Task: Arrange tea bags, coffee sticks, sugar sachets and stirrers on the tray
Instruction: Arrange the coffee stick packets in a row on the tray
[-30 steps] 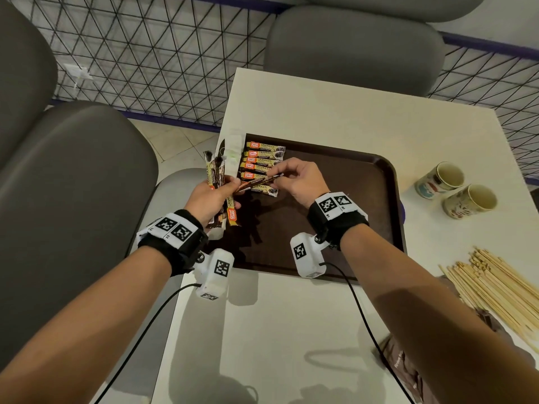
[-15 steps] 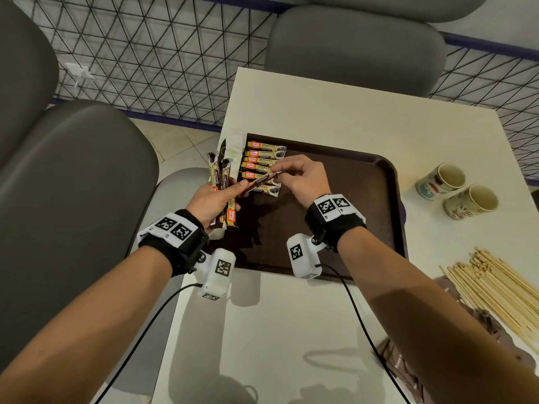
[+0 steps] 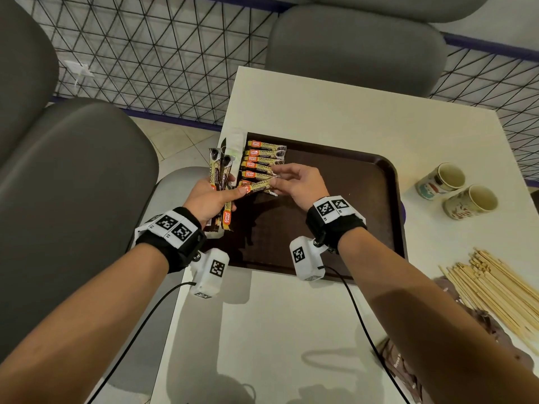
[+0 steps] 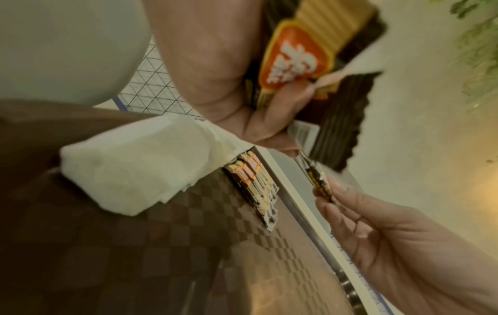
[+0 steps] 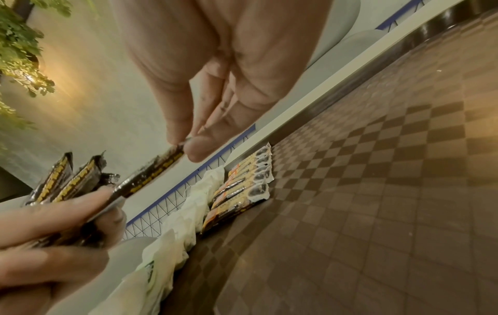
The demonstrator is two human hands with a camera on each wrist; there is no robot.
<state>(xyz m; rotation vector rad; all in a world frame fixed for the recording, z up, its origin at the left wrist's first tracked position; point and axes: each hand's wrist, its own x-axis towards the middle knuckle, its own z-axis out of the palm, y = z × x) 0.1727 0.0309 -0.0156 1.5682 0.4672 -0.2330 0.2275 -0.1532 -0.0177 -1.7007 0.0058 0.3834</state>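
White table [image 3: 335, 118] with grey chairs and wire mesh behind; brown tray [image 3: 364, 199] sits centre frame. Row of coffee sticks [image 3: 264, 158] already laid at the tray's upper left, white tea bags [image 3: 234, 144] along its left edge just beside them. Stirrers [image 3: 501, 290] piled lower right of the frame, off the tray, two cups [image 3: 455, 191] at right.

Step in hand, as I read it: pass one stick from the bundle to the row.

Grip state:
- Left hand [image 3: 208, 199]: fingers curled round a bundle of sticks [image 3: 220, 173] held upright; thumb and forefinger also pinch the near end of the single stick [image 3: 258, 185].
- Right hand [image 3: 297, 183]: thumb and forefinger clamped on the far end of that stick, other fingers loose. Right wrist view confirms the pinch at the very tip.

To do it well, my judgement:
- left lets go first, else the foil tugs and twists
- lay the stick flat, parallel, touching the lowest one in the row, ends aligned
- keep the bundle clear of the tea bags
- tip pinch is marginal; stick could pivot, so set it down low.
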